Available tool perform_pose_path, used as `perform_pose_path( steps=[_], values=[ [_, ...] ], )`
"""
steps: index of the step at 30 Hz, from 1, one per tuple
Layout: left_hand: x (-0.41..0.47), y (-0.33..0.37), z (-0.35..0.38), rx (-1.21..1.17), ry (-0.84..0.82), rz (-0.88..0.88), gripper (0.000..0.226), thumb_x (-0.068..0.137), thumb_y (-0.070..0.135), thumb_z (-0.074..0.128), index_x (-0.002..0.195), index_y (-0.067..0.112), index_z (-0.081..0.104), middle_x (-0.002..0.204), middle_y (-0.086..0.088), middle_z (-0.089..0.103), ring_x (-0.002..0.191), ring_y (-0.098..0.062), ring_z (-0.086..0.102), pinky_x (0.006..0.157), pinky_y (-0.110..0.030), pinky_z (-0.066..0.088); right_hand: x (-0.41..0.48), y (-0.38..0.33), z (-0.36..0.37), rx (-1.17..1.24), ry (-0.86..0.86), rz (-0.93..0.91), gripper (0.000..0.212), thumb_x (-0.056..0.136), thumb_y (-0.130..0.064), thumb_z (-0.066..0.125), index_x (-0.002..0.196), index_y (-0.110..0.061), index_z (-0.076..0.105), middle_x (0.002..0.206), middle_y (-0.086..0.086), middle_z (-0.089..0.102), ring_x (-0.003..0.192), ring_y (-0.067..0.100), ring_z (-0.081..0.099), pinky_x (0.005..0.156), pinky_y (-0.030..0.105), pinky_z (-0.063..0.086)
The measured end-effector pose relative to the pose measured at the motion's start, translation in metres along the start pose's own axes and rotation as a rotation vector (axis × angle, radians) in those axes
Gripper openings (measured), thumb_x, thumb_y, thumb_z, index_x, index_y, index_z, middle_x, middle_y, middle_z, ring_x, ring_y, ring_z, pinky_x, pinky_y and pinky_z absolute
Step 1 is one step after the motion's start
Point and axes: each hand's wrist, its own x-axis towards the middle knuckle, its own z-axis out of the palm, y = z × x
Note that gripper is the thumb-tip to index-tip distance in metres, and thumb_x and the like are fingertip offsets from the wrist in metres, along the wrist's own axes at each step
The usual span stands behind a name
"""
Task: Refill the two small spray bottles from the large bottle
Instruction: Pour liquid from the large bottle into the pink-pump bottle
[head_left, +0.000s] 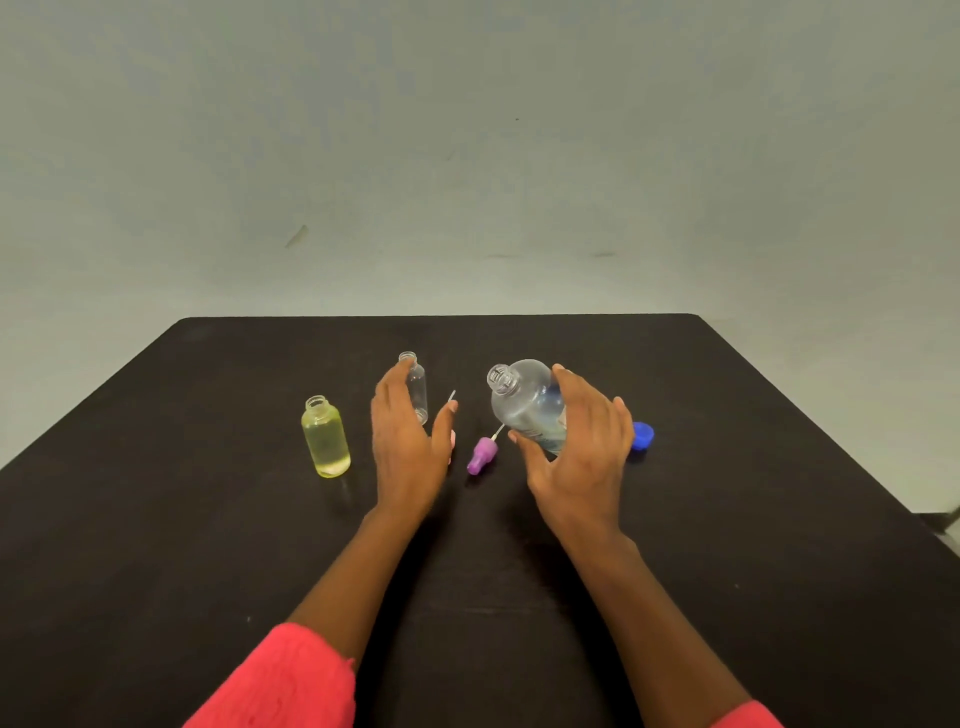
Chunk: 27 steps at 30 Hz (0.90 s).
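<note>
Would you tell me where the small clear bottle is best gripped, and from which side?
Grip the small clear bottle round its straight body, below the neck, coming from the left with the left hand. It stands upright and uncapped, so the mouth must stay clear, and the large bottle in the right hand tilts in from the right.

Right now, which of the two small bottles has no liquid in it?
The clear small bottle beside the left hand looks empty; the yellow small bottle farther left is nearly full. The right hand holds the large bottle tilted.
</note>
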Motion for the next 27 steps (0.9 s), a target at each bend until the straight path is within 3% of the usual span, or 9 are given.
perform_pose_path(
  steps=[3,7,12,16,19,25,27],
  values=[
    [0.012,-0.005,0.007,0.004,0.052,-0.141,0.068,0.081,0.015,0.069,0.139,0.013,0.034,0.141,-0.003,0.039,0.131,-0.016,0.034,0.103,-0.023,0.027,0.001,-0.001,-0.001,0.013,-0.003,0.002,0.081,0.064,-0.023,0.087,0.133,-0.016,0.045,0.125,0.005,0.059,0.116,0.024,0.056,0.108,0.055,0.032],
    [0.027,-0.014,0.009,0.086,0.104,-0.216,0.073,0.078,0.017,0.073,0.139,0.011,0.034,0.140,-0.010,0.037,0.130,-0.025,0.036,0.106,-0.036,0.032,0.001,-0.001,0.001,0.000,0.007,-0.003,0.081,0.064,-0.024,0.087,0.132,-0.016,0.045,0.125,0.005,0.060,0.115,0.023,0.056,0.107,0.054,0.033],
    [0.045,-0.022,0.020,0.117,-0.011,-0.368,0.081,0.081,0.021,0.071,0.144,0.009,0.021,0.144,-0.013,0.036,0.134,-0.030,0.033,0.108,-0.040,0.029,0.000,0.000,0.002,0.006,-0.002,-0.001,0.080,0.064,-0.024,0.087,0.133,-0.015,0.046,0.126,0.004,0.059,0.117,0.022,0.055,0.108,0.053,0.032],
    [0.051,-0.030,0.028,0.036,-0.010,-0.519,0.040,0.088,0.017,0.061,0.123,0.012,0.041,0.113,-0.006,0.059,0.108,-0.029,0.056,0.090,-0.039,0.042,0.000,0.001,0.002,0.008,0.004,-0.001,0.079,0.064,-0.024,0.087,0.132,-0.015,0.047,0.126,0.004,0.060,0.116,0.022,0.056,0.107,0.054,0.033],
    [0.046,-0.025,0.027,-0.025,0.017,-0.496,0.031,0.087,0.015,0.062,0.114,0.012,0.047,0.105,-0.003,0.060,0.100,-0.022,0.059,0.082,-0.029,0.040,0.000,0.003,0.003,0.007,0.005,0.005,0.078,0.064,-0.024,0.086,0.132,-0.015,0.048,0.126,0.004,0.060,0.116,0.023,0.056,0.106,0.055,0.034],
    [0.024,0.009,0.005,-0.203,-0.019,-0.288,0.039,0.088,0.019,0.063,0.121,0.016,0.044,0.107,0.001,0.061,0.097,-0.011,0.060,0.084,-0.024,0.046,0.000,0.002,0.004,0.003,0.003,0.007,0.079,0.063,-0.023,0.087,0.131,-0.015,0.047,0.126,0.005,0.060,0.116,0.023,0.056,0.106,0.055,0.034],
    [0.009,0.019,-0.006,-0.261,-0.042,-0.254,0.046,0.087,0.020,0.064,0.125,0.018,0.038,0.105,0.004,0.060,0.088,0.002,0.061,0.076,-0.013,0.046,0.000,0.002,0.004,0.004,0.007,0.006,0.080,0.063,-0.022,0.088,0.131,-0.015,0.047,0.125,0.006,0.060,0.115,0.024,0.057,0.106,0.055,0.034]
  ],
)
